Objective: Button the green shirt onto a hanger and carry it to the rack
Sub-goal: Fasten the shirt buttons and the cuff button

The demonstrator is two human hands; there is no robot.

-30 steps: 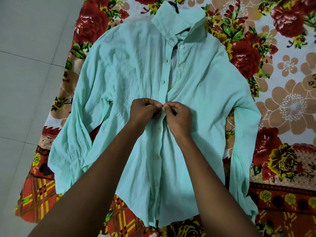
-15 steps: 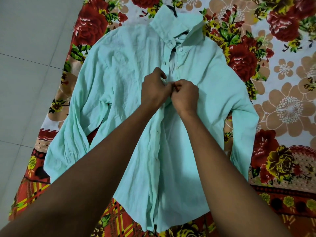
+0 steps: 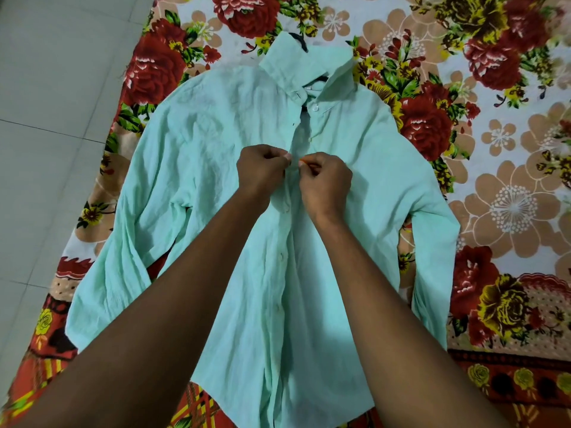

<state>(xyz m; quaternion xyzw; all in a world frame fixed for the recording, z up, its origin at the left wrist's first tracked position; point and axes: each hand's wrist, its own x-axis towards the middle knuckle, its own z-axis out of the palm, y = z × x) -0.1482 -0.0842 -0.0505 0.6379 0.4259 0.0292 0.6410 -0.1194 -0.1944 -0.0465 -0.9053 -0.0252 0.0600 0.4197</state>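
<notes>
The pale green shirt (image 3: pixel 216 143) lies flat, front up, on a flowered sheet, collar pointing away from me. A black hanger hook (image 3: pixel 301 41) pokes out above the collar; the rest of the hanger is hidden inside the shirt. My left hand (image 3: pixel 262 169) pinches the left edge of the placket at chest height. My right hand (image 3: pixel 324 183) pinches the right edge just beside it, fingertips almost touching. Below my hands the front is closed, with small buttons in a row. Above them the placket gapes open up to the collar button (image 3: pixel 315 108).
The flowered sheet (image 3: pixel 494 168) in red, tan and yellow spreads to the right and behind the shirt. Grey tiled floor (image 3: pixel 55 118) runs along the left. Both sleeves lie folded down along the shirt's sides.
Both hands moved up the placket from the belly area to chest height, still pinching the two edges together. The view shifted slightly so more of the sheet above the collar shows.
</notes>
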